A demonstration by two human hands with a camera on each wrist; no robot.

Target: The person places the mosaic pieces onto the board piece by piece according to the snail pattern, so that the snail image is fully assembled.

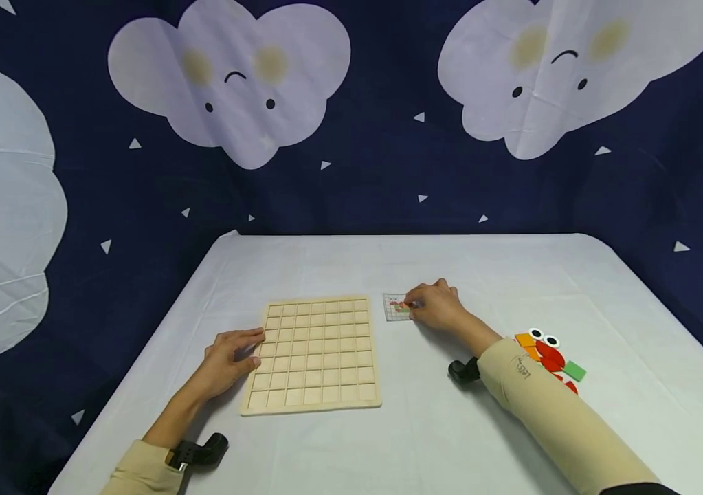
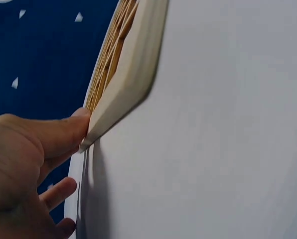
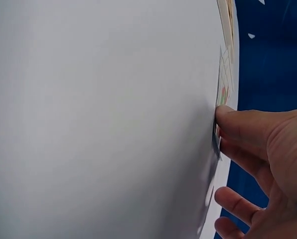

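Observation:
A square wooden grid board (image 1: pixel 315 354) lies on the white table. My left hand (image 1: pixel 230 356) rests at its left edge, thumb and fingers spread apart along the rim. In the left wrist view the thumb (image 2: pixel 71 130) touches the board's pale edge (image 2: pixel 131 74). Right of the board is a small printed card (image 1: pixel 396 307) with a grid and a colourful picture. My right hand (image 1: pixel 438 304) pinches its right side. The right wrist view shows the thumb (image 3: pixel 238 122) on the card (image 3: pixel 224 82), with the two lower fingers away from it.
Several loose red, orange and green pieces (image 1: pixel 550 356) and two eye pieces (image 1: pixel 543 337) lie at the right, partly hidden by the right sleeve (image 1: pixel 549 412). The white table (image 1: pixel 413 447) ends at a dark blue cloth (image 1: pixel 376 192) with clouds.

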